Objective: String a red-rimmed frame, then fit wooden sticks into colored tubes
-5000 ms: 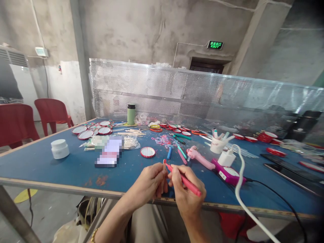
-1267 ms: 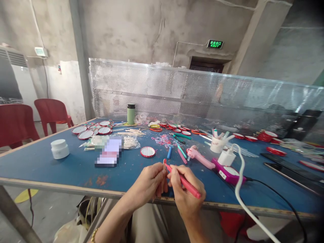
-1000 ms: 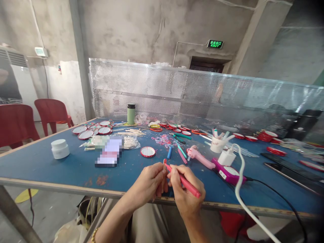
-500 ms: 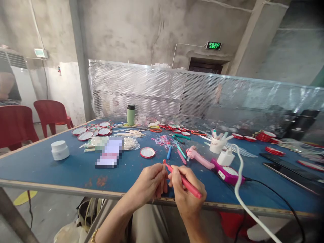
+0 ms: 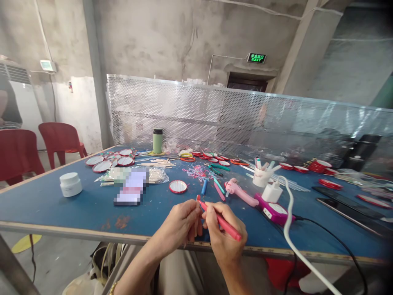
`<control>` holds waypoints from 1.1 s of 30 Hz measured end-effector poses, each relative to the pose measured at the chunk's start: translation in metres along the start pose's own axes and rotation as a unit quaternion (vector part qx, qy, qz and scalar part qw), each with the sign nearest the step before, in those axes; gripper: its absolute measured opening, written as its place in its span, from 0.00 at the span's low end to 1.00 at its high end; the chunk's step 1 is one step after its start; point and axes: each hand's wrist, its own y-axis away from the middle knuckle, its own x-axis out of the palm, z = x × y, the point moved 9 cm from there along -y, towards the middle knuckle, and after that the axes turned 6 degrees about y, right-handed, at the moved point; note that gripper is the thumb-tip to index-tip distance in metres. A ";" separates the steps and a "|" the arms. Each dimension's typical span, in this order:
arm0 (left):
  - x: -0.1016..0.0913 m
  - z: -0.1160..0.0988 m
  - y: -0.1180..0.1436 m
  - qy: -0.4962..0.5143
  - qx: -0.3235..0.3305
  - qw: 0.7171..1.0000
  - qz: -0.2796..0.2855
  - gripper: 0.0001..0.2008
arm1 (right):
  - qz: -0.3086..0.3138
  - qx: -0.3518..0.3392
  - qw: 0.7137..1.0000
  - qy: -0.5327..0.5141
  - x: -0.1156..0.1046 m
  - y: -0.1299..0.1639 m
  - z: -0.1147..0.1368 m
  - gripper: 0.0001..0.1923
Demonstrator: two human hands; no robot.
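My left hand (image 5: 181,223) pinches a thin wooden stick (image 5: 197,215) upright at the near edge of the blue table (image 5: 76,200). Its top end looks coloured red. My right hand (image 5: 224,235) grips a red marker pen (image 5: 221,221) like a pencil. The pen's tip touches the top of the stick. Both hands meet just above the table's front edge.
Beyond my hands lie a red-rimmed round disc (image 5: 177,186), loose markers (image 5: 217,189), a pink glue gun (image 5: 241,192), a magenta device (image 5: 274,211) with white charger and cable (image 5: 288,229), a white jar (image 5: 70,184), a green bottle (image 5: 157,140) and several discs (image 5: 106,162). Red chairs (image 5: 59,137) stand left.
My hands stay together on the stick, the pen tip shifting slightly along its top. The view has tilted up a little, so the table sits lower in frame.
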 end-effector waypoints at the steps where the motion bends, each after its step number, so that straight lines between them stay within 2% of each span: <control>1: 0.000 0.000 0.000 -0.001 0.000 1.000 0.000 0.23 | 0.001 0.000 1.000 0.001 0.000 0.000 0.000 0.10; 33: 0.000 -0.003 0.001 -0.019 0.008 1.000 -0.003 0.23 | 0.005 -0.001 1.000 -0.001 0.001 0.000 0.000 0.09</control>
